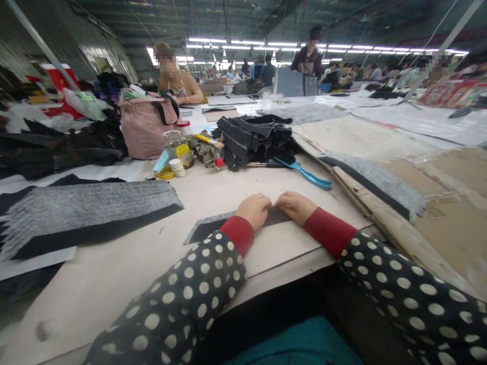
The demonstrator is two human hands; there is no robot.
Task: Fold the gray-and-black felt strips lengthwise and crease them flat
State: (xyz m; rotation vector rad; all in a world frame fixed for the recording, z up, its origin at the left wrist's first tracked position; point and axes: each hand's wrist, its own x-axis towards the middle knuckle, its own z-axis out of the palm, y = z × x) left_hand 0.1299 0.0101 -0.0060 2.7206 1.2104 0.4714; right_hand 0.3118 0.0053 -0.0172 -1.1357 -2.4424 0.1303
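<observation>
A dark strip with a grey fuzzy edge point(210, 226) lies flat on the pale board in front of me. My left hand point(255, 210) rests on it with fingers bent and pressed together. Close by on the right, my right hand point(295, 206) is at the strip's far end, its thumb and fingers pinched. The fingertips of both hands almost meet, and what lies between them is too small to make out. Layered grey and black pieces point(99, 208) lie to the left.
Behind my hands are a pile of black pieces point(251, 137), a blue-handled brush point(308, 175), a glass jar point(178, 149), a yellow brush point(210, 141) and a pink bag point(146, 126). Folded cardboard point(380, 218) runs along the right. People work farther back.
</observation>
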